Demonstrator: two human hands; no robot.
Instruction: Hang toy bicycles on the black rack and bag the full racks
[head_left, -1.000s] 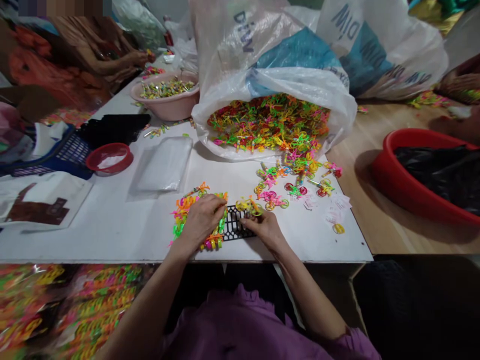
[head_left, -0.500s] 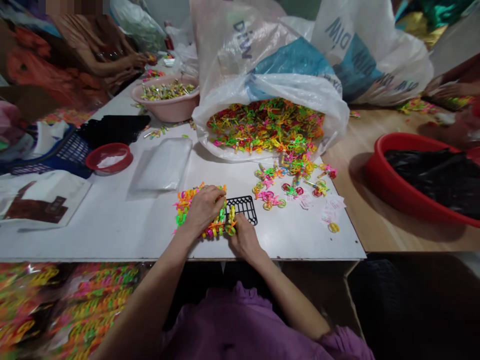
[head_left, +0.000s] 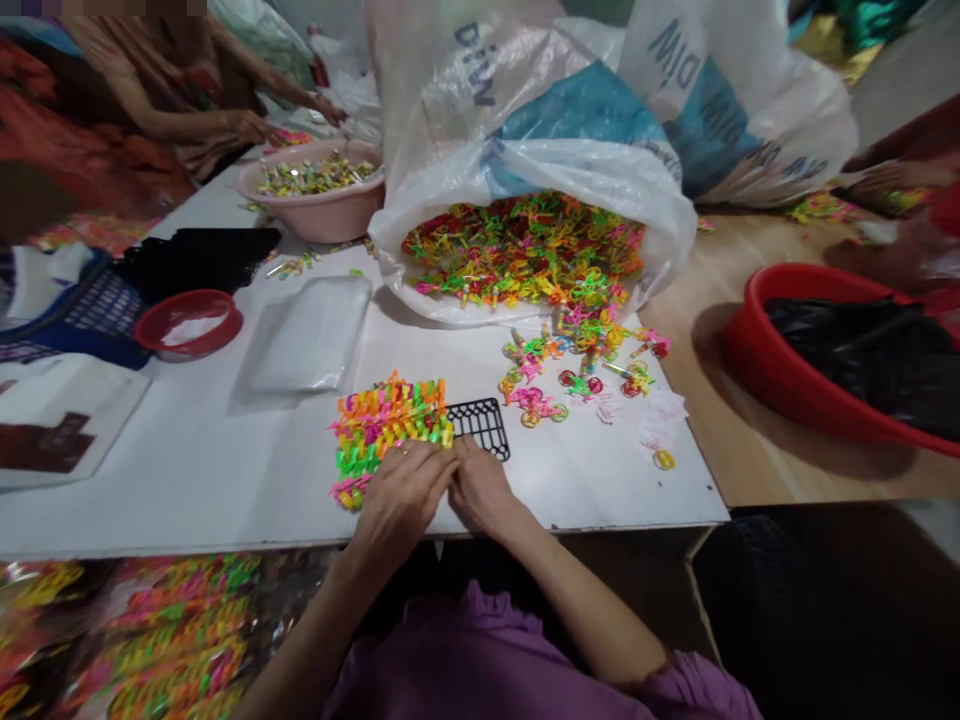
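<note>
White table: It fills the space before you; read the clock from where your hands meet on this table (head_left: 202,500).
Big bag: The white bag (head_left: 577,165) lies on its side between twelve and one o'clock, its mouth facing you, full of bright plastic toys.
Red basin: Between two and three o'clock, the red basin (head_left: 817,390) holds black plastic.
Pink basin: At eleven o'clock, beside the bag, the pink basin (head_left: 315,212) is heaped with small pieces.
Clear sleeves: A flat stack of clear sleeves (head_left: 315,345) lies between ten and eleven.
Toy rows: Packed toy rows (head_left: 390,415) in orange, pink, green and yellow lie between ten and eleven, against your left hand.
Your left hand (head_left: 405,495): Fingers bent over the near edge of the rows; you hide whatever they grasp, so I cannot tell.
Your right hand (head_left: 484,487): Fingers curled in against the left fingertips; their grip is hidden too.
Black grid: The bare lattice of the black grid (head_left: 480,425) shows at one o'clock, meeting the rows on its nine o'clock side.
Yellow disc: At three o'clock, the yellow disc (head_left: 664,459) lies alone near some paper slips (head_left: 660,420).
</note>
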